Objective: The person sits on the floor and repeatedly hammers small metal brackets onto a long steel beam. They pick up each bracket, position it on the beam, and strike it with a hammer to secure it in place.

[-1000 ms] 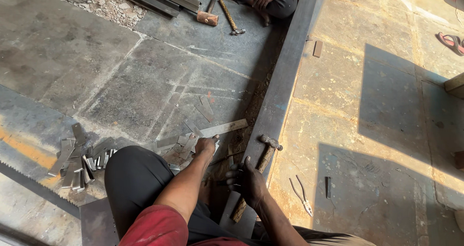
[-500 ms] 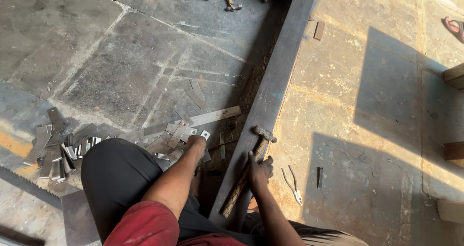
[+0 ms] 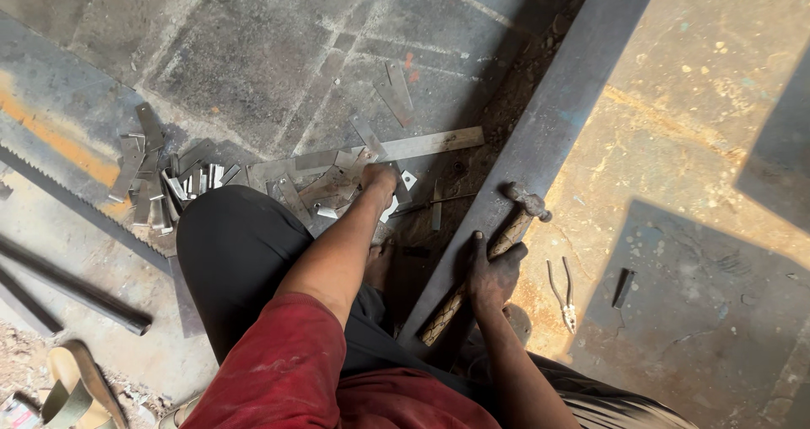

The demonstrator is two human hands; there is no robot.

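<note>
Here, left hand (image 3: pixel 377 178) closed down among flat metal strips (image 3: pixel 337 184) scattered on the floor (image 3: pixel 253 58), whether it grips one unclear, right hand (image 3: pixel 492 270) wrapped around a hammer (image 3: pixel 506 235) handle, head resting on the long steel beam (image 3: pixel 548 125), pliers (image 3: pixel 564 292) lying nearby.

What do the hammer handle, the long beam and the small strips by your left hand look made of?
Hammer handle: looks like wood, brown, worn and grimy.
Beam: likely steel, dull blue-grey, matte with scuffs.
Strips under the left hand: thin sheet metal, bare grey, some edges glinting.
</note>
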